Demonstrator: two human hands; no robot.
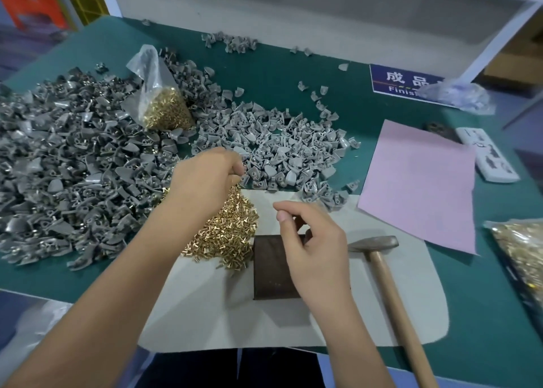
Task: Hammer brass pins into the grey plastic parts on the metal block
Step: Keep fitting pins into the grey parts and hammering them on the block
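The dark metal block [271,273] lies on a white mat [411,293]. My right hand [311,246] hovers over the block's right side with curled fingers, and a small dark piece shows between thumb and fingers; what it is I cannot tell. My left hand [205,179] is raised over the loose heap of brass pins [229,235], fingertips pinched together, with pins trailing down from them. Grey plastic parts [279,146] lie heaped just beyond. The wooden-handled hammer [382,261] rests on the mat to the right of the block, untouched.
A larger heap of grey parts [58,167] fills the left of the green table. A clear bag of brass pins [164,105] stands between the heaps. A pink sheet [420,188] lies at the right, with another bag of pins [520,249] at the right edge and a blue sign [402,82] behind.
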